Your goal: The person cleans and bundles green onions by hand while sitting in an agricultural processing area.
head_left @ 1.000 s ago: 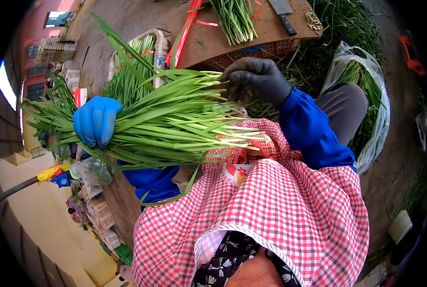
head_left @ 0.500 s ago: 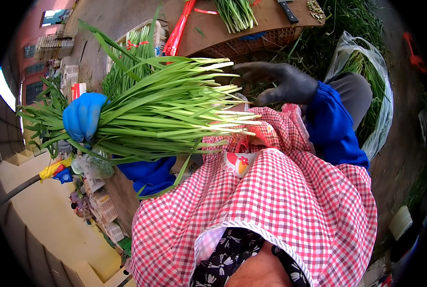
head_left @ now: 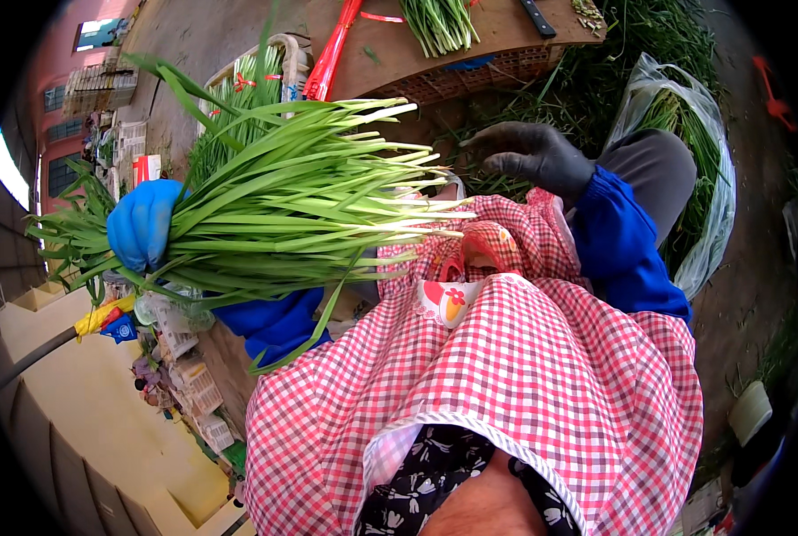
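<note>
My checked apron point(head_left: 506, 384) spreads widest, draped over my lap, probably to shield my clothes. Beyond it stands the brown tabletop point(head_left: 394, 73), within reach. Between the two, raised in front of me, lies the big bunch of greens point(head_left: 283, 201), level, its leaves to my left and its pale stem ends point(head_left: 430, 205) to my right. I take it that I hold it sideways so that those ends fan out in plain view, with nothing gripping them. A clear plastic bag point(head_left: 726, 192) of more greens sits beyond my right knee, and a pale basket point(head_left: 302, 67) of tied greens point(head_left: 238, 107) stands behind the bunch, both apparently set close for handling.

My hands are well apart. The right hand point(head_left: 542, 159), dark-gloved, is open, thumb parted from fingers, holding nothing, just beside the stem ends but not touching them. The left hand point(head_left: 140, 225), blue-gloved, is closed around the leafy part, seemingly to keep the bunch together; its thumb is hidden. On the tabletop rest a smaller bundle point(head_left: 439, 25), red strips point(head_left: 332, 54) and a black handle point(head_left: 537, 18).
</note>
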{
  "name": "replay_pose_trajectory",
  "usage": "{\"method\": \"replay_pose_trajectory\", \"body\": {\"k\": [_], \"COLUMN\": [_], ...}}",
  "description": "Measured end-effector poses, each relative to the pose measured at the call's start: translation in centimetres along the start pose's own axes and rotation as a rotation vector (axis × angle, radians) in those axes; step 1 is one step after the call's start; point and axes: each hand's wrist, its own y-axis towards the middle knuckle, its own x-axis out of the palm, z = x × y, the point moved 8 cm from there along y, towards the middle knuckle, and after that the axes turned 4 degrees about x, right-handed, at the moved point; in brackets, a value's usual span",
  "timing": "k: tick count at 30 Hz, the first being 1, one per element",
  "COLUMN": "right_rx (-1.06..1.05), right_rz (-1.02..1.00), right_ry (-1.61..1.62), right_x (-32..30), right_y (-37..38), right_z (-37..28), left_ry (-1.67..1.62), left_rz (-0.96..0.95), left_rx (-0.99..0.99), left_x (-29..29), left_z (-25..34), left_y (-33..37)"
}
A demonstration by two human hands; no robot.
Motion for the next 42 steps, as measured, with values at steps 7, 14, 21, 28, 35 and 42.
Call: {"method": "replay_pose_trajectory", "body": {"k": [7,14,21,28,35,42], "right_rx": [-0.009,0.019,-0.552,-0.676,0.03,-0.169], "right_rz": [-0.145,-0.06,0.171,0.049,0.276,-0.12], "right_ry": [0.224,-0.895,-0.713,-0.64,-1.567,-0.113], "right_x": [5.0,-2.2,-0.5,4.9,-6.0,5.5], "right_y": [1.3,0.6,0.0,0.2,0.4,2.0], "right_z": [-1.7,2.2,-7.6,-9.2,0.1,-2.9], "left_ry": [0.004,0.109,0.209,0.202,0.14,0.034], "left_rz": [-0.026,0.011,0.036,0.053,0.036,0.036], "left_rx": [-0.046,-0.02,-0.062,-0.121,-0.018,0.042], "left_x": [0.8,2.5,4.4,2.2,3.6,0.4], "left_z": [-0.4,1.0,1.2,2.6,2.9,2.6], "left_y": [0.7,0.7,0.9,1.0,0.7,-0.5]}}
